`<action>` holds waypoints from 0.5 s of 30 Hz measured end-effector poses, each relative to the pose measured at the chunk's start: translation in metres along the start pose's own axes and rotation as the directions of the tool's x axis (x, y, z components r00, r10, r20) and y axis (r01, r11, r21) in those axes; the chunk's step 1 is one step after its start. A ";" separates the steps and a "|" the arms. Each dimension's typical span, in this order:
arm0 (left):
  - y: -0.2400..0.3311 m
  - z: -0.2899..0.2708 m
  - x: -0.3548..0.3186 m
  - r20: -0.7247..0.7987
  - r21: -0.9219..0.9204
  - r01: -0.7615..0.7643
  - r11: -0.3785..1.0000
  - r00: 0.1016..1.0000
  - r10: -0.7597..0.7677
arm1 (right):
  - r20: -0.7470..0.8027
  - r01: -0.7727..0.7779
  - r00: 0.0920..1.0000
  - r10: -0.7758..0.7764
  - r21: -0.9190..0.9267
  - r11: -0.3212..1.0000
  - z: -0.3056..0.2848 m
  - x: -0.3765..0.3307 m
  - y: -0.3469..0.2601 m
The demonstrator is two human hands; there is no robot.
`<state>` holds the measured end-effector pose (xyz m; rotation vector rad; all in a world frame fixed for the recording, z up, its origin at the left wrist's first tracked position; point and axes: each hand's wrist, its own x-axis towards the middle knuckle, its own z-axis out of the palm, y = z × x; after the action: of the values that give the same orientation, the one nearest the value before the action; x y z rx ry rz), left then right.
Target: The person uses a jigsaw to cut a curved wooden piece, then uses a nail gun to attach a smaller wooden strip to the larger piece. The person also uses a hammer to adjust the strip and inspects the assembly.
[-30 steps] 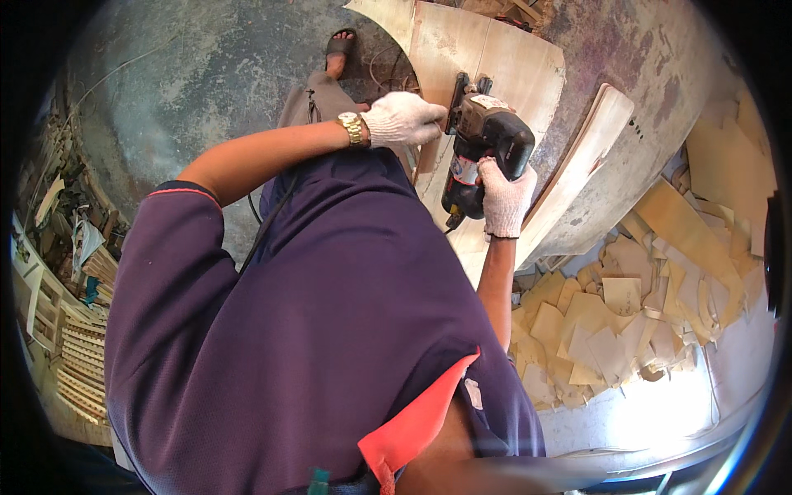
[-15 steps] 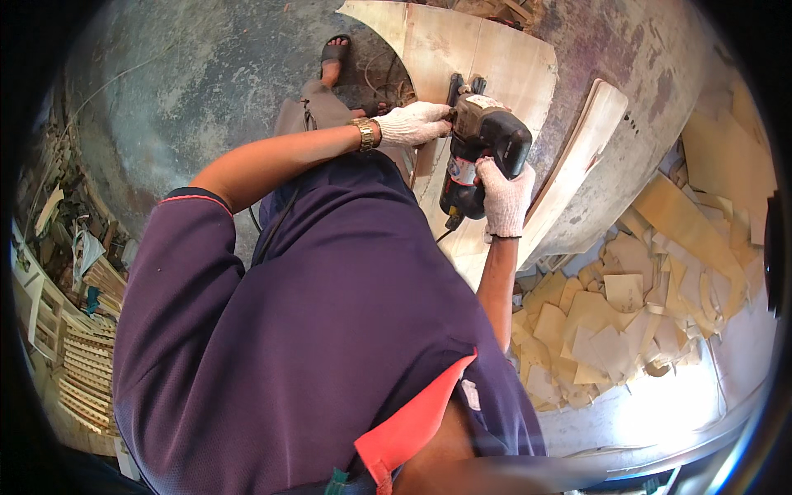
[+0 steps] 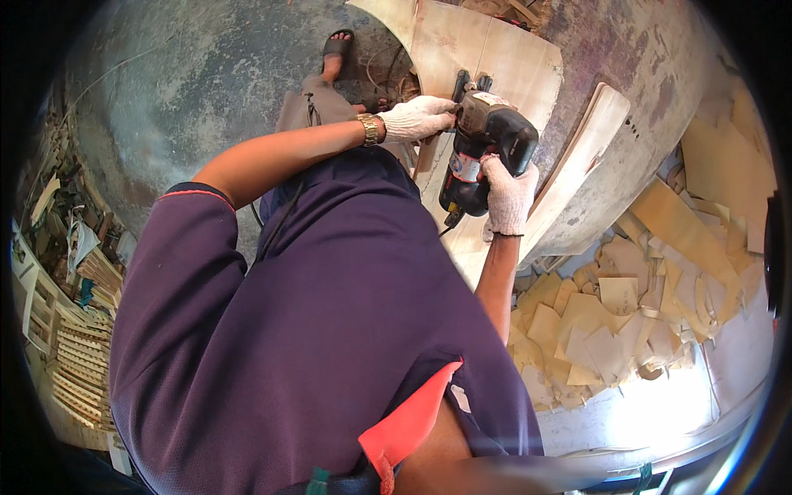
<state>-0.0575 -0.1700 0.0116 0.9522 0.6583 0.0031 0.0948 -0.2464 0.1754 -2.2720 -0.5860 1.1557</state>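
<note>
2 gloved hands (image 3: 462,157) on jigsaw (image 3: 483,148), blade hidden, plywood (image 3: 503,58) cut off

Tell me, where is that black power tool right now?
In the head view, the black power tool sits upper centre, gripped by both gloved hands: the left hand at its front, the right hand on its handle. It rests on the pale wooden board.

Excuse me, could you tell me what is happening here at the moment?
A person in white work gloves holds a black handheld power saw against a pale wooden panel. The left hand grips the front of the tool and the right hand its rear handle. A heap of wood offcuts lies to the right on the floor.
</note>
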 end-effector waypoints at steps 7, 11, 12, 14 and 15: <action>0.007 0.004 0.005 -0.104 0.217 0.006 0.976 0.994 0.017 | -0.031 0.034 0.999 -0.034 -0.004 0.999 -0.002 0.005 0.012; 0.004 0.008 0.001 -0.162 0.360 -0.099 0.928 0.973 0.166 | -0.041 -0.035 0.999 0.034 -0.020 0.999 -0.006 0.007 0.019; 0.002 0.010 0.000 -0.177 0.380 -0.113 0.918 0.965 0.192 | -0.041 -0.034 0.999 0.034 -0.016 0.999 -0.006 0.007 0.019; -0.001 0.013 0.000 -0.209 0.423 -0.123 0.898 0.951 0.229 | -0.040 -0.038 0.999 0.037 -0.027 0.999 -0.007 0.007 0.017; -0.003 0.015 0.000 -0.218 0.440 -0.130 0.889 0.944 0.246 | -0.038 -0.044 0.998 0.043 -0.043 0.998 -0.007 0.006 0.016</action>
<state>-0.0504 -0.1829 0.0153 1.4512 0.8326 0.1745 0.1060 -0.2568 0.1655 -2.3489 -0.5550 1.1285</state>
